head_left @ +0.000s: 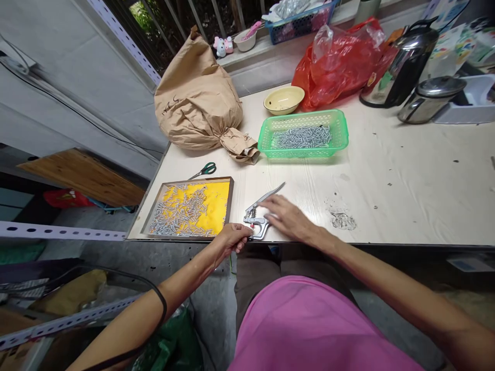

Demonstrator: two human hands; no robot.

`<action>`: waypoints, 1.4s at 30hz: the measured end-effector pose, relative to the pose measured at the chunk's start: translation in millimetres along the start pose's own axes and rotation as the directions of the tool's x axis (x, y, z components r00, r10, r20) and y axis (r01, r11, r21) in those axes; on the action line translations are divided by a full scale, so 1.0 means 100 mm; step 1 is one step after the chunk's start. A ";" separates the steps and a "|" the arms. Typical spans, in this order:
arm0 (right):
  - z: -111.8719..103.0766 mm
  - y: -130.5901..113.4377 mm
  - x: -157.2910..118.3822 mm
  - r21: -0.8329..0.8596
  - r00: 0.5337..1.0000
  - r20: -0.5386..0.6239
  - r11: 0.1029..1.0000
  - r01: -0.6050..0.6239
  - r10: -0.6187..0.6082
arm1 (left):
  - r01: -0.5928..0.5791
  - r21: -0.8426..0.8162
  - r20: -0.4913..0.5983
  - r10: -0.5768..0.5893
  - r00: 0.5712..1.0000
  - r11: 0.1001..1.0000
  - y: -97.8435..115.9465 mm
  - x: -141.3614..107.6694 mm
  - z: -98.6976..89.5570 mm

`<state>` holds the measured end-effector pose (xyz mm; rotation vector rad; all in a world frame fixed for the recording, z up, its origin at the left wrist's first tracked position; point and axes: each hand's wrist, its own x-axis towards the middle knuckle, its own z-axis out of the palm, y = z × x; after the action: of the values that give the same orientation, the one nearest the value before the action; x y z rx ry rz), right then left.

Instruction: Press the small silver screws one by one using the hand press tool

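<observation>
At the table's front edge stands a hand press (258,222), a snap-fastener type tool with a silver frame, a spring, a red part at its jaw and a long lever slanting up to the right. My left hand (235,237) is closed in a pinch at the jaw; whatever is between the fingertips is too small to make out. My right hand (289,217) is just right of the press, fingers stretched toward the frame and the lever's base, slightly blurred. Whether they touch it I cannot tell. Left of the press lies a yellow-bottomed tray (221,198) with many small metal pins.
Behind are a green basket (266,153) of similar metal pieces, a brown paper sack (201,98), a yellow bowl (284,99) and a red plastic bag (336,67). Scissors (207,169) lie behind the tray. A kettle (402,64) and metal pot (431,98) stand far right.
</observation>
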<state>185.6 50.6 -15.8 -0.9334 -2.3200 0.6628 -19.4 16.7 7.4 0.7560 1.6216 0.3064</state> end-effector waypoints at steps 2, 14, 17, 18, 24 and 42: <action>-0.16 0.17 0.04 -0.136 0.999 0.028 0.990 -0.022 0.027 | 0.000 -0.029 -0.002 0.000 1.000 1.000 -0.01 -0.01 0.00; -0.38 0.37 0.10 -0.417 0.942 0.313 0.909 0.021 0.122 | 0.017 -0.127 -0.070 -0.026 0.997 0.992 -0.06 -0.07 0.06; -0.41 0.32 0.09 -0.438 0.941 0.306 0.899 0.005 0.144 | 0.011 -0.126 -0.069 -0.020 0.997 0.992 -0.06 -0.06 0.07; -0.42 0.29 0.08 -0.445 0.941 0.305 0.896 0.003 0.148 | 0.008 -0.126 -0.072 -0.017 0.997 0.992 -0.06 -0.06 0.07; -0.44 0.15 0.01 -0.458 0.944 0.293 0.889 -0.002 0.153 | -0.034 -0.010 -0.133 0.033 0.991 0.999 -0.12 -0.10 0.08; -0.37 -0.05 0.04 -0.437 0.908 0.345 0.897 -0.070 0.239 | -0.625 0.780 0.456 0.661 0.596 0.025 0.47 0.24 0.36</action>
<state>205.0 59.2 15.5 -1.2907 -2.8384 0.4506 28.5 59.5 8.9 2.4631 1.2287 0.0031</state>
